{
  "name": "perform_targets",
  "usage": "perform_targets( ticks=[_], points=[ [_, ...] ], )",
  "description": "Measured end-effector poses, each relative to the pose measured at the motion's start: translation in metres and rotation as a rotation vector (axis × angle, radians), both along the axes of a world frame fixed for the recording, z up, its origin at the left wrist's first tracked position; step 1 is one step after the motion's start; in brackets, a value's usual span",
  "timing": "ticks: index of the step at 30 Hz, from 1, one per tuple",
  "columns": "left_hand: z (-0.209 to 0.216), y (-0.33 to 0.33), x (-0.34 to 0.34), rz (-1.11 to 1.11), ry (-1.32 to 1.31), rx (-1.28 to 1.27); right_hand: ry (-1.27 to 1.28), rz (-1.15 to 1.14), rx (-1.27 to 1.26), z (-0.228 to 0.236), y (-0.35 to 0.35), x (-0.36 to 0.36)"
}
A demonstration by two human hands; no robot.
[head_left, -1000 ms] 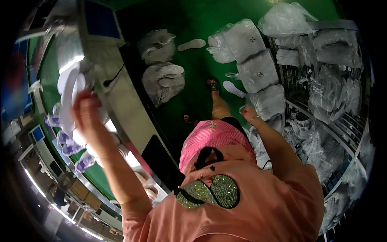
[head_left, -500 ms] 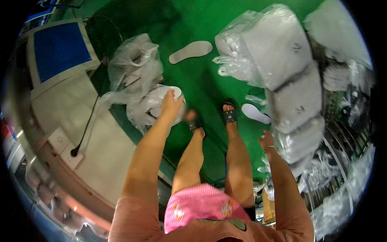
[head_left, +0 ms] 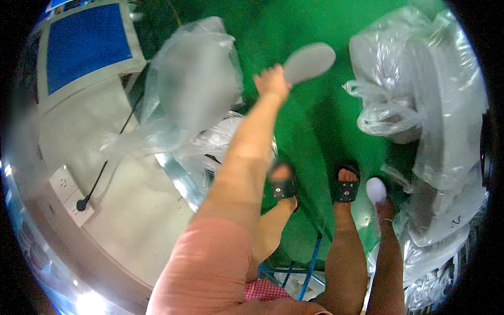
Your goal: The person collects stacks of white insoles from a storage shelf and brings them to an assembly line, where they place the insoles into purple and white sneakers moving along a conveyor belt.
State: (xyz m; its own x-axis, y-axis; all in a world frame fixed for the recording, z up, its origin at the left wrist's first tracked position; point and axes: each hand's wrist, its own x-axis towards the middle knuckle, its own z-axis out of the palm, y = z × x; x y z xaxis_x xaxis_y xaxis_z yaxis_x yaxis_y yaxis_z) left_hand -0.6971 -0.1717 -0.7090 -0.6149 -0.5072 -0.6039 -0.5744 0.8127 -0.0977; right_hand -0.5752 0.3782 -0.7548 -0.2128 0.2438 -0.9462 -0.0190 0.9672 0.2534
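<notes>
Seen from above, a person in a pink top stood on a green floor [head_left: 310,131], and everything here is placed relative to that floor. The left hand [head_left: 272,83] was stretched far forward over the middle of it, fingers closed on the near end of a flat, pale grey insole [head_left: 310,62], which stuck out beyond the hand and up to the right. Holding it by one end seemed to let the rest of the sole hang free of the palm. The right hand [head_left: 383,207] hung low at the floor's right side, beside the person's sandalled right foot [head_left: 346,186], and gripped a second, small white piece [head_left: 376,189]; only its rounded tip showed above the fingers, so its kind could not be told. At the floor's left edge lay clear plastic bags [head_left: 194,89], the upper one blurred, bunched against a pale workbench [head_left: 121,210] with a blue panel [head_left: 86,44], a wall socket and a black cable. Along the floor's right edge, more clear bags of white goods [head_left: 420,94] were heaped high, probably kept there within arm's reach. A blue frame [head_left: 312,262] showed between the legs.
</notes>
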Motion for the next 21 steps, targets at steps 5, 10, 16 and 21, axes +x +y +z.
perform_targets(
  ticks=[5,10,16,21],
  points=[
    [0.095,0.104,0.109,0.740,0.326,0.531,0.510,-0.146,-0.776,0.130,-0.093,-0.003],
    [0.305,0.187,0.166,0.914,0.400,0.880,0.224,-1.065,-1.019,0.349,-0.187,-0.056],
    [0.562,0.192,0.189,0.789,0.645,1.056,-0.320,-1.136,-1.372,0.604,-0.249,-0.049],
    [0.602,0.207,0.202,0.966,1.081,1.057,-0.507,-0.872,-1.415,0.669,-0.279,-0.077]
  ],
)
